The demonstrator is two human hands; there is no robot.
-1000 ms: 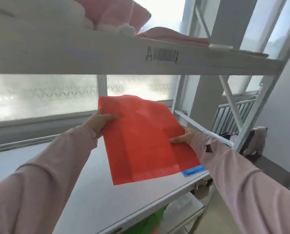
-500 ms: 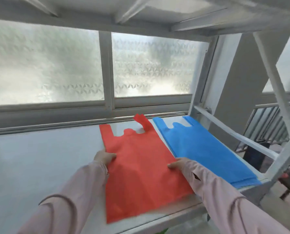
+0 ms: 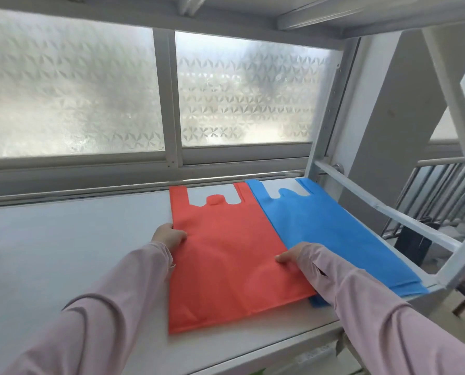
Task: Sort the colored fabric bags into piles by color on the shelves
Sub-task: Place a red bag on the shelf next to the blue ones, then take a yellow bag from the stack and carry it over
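Note:
A red fabric bag (image 3: 226,253) lies flat on the white shelf (image 3: 77,253), handles pointing toward the window. Beside it on the right is a flat pile of blue fabric bags (image 3: 334,234); the red bag's right edge overlaps the pile slightly. My left hand (image 3: 170,235) grips the red bag's left edge with curled fingers. My right hand (image 3: 293,254) pinches its right edge, thumb on top, where red meets blue. Both arms wear pale pink sleeves.
A frosted window (image 3: 77,90) runs behind the shelf. The underside of the upper shelf (image 3: 334,12) is close overhead. A white diagonal brace (image 3: 388,212) and a corner post (image 3: 464,266) close the shelf's right end. A grey railing (image 3: 442,190) stands beyond.
The red bag, held up in the air a second ago, now lies flat on the shelf with its handles straightened. My view has dropped below the upper shelf.

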